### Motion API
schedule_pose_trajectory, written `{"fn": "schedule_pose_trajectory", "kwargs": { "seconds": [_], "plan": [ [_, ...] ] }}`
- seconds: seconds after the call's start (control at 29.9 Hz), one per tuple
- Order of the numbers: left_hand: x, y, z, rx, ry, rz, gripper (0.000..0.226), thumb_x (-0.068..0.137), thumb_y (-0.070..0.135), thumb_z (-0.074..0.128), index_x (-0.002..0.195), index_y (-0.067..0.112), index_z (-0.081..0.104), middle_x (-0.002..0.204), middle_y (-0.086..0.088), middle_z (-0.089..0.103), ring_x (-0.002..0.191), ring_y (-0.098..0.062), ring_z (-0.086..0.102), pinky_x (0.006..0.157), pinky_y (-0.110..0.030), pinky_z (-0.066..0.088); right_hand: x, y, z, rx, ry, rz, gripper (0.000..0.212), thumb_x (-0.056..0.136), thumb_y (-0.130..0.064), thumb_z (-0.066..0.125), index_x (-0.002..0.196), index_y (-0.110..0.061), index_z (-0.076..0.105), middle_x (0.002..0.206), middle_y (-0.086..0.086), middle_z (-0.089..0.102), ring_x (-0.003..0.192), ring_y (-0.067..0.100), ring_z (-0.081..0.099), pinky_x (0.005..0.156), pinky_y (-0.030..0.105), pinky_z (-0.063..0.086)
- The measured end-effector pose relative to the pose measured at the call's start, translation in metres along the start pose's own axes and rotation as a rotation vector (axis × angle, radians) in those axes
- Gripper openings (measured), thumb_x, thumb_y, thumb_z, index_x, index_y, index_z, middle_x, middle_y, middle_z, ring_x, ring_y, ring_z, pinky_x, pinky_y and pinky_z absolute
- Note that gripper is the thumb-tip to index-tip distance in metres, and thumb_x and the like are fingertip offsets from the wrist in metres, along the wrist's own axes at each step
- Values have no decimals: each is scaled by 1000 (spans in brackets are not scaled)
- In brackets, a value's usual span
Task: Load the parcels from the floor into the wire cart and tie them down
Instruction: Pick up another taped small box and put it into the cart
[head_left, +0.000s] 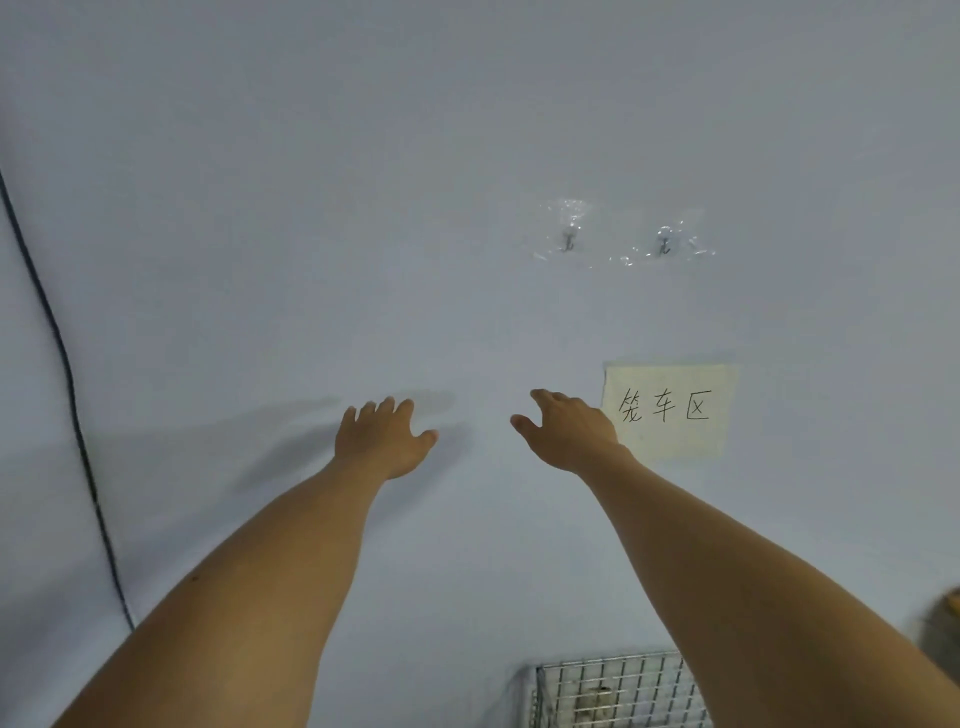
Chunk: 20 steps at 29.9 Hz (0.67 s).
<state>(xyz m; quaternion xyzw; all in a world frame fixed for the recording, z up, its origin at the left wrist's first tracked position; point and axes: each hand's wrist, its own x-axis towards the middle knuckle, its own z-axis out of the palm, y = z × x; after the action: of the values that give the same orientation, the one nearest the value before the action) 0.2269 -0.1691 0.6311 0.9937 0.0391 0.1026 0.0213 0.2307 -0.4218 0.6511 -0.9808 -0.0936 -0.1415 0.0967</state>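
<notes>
Both arms reach forward toward a pale wall. My left hand (382, 436) is held out with fingers spread and relaxed, holding nothing. My right hand (569, 431) is likewise extended with loose fingers and holds nothing. The top of the wire cart (613, 691), a silver mesh cage, shows at the bottom edge, partly behind my right forearm. No parcels are in view.
A paper sign (670, 410) with handwritten characters is stuck to the wall right of my right hand. Two adhesive hooks (569, 239) (665, 245) sit higher up. A dark cable (67, 395) runs down the wall at the left. A brownish object (948, 618) peeks in at the right edge.
</notes>
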Motion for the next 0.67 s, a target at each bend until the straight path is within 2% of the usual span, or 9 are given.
{"fn": "schedule_pose_trajectory", "kwargs": {
  "seconds": [0.1, 0.23, 0.37, 0.5, 0.53, 0.6, 0.67],
  "plan": [
    [-3, -17, 54, -40, -102, -28, 76, 102, 68, 29, 164, 24, 22, 171, -5, 21, 156, -29, 22, 127, -48, 14, 2, 3, 50, 62, -109, 32, 65, 104, -59, 34, 158, -22, 31, 158, 1, 44, 143, 27, 43, 107, 45, 41],
    [-19, -31, 146, -245, -293, -111, 74, 103, 67, 34, 164, 27, 24, 171, -5, 22, 155, -30, 26, 125, -45, 22, -11, 10, 148, 133, -269, 75, 67, 104, -61, 35, 159, -22, 31, 159, 3, 43, 144, 29, 43, 110, 47, 41],
    [-41, -37, 256, -428, -447, -237, 76, 102, 67, 37, 164, 25, 22, 170, -6, 23, 154, -33, 26, 123, -46, 27, -35, 17, 256, 209, -428, 123, 69, 104, -61, 36, 159, -19, 30, 158, 5, 43, 143, 29, 43, 110, 47, 42],
    [-91, -36, 401, -564, -602, -386, 76, 103, 64, 39, 164, 21, 21, 170, -8, 23, 153, -34, 29, 121, -46, 30, -85, 30, 395, 308, -621, 255, 74, 103, -62, 37, 159, -14, 29, 154, 13, 48, 140, 33, 47, 112, 47, 40],
    [-109, -34, 445, -580, -644, -427, 77, 101, 66, 37, 163, 21, 25, 168, -8, 26, 150, -35, 32, 118, -46, 34, -103, 35, 437, 339, -669, 302, 74, 103, -62, 37, 159, -13, 30, 155, 14, 48, 140, 34, 48, 113, 47, 39],
    [-144, -35, 539, -613, -718, -489, 82, 90, 71, 30, 154, 19, 40, 157, -10, 43, 137, -37, 47, 101, -45, 43, -140, 47, 521, 393, -766, 399, 72, 102, -60, 40, 155, -11, 35, 149, 17, 52, 132, 36, 55, 109, 48, 46],
    [-180, -35, 616, -716, -751, -608, 82, 84, 70, 40, 137, 10, 57, 134, -16, 62, 115, -35, 62, 85, -39, 46, -183, 58, 592, 448, -852, 505, 68, 100, -61, 43, 144, -10, 46, 129, 16, 64, 112, 33, 66, 98, 49, 55]
  ]
}}
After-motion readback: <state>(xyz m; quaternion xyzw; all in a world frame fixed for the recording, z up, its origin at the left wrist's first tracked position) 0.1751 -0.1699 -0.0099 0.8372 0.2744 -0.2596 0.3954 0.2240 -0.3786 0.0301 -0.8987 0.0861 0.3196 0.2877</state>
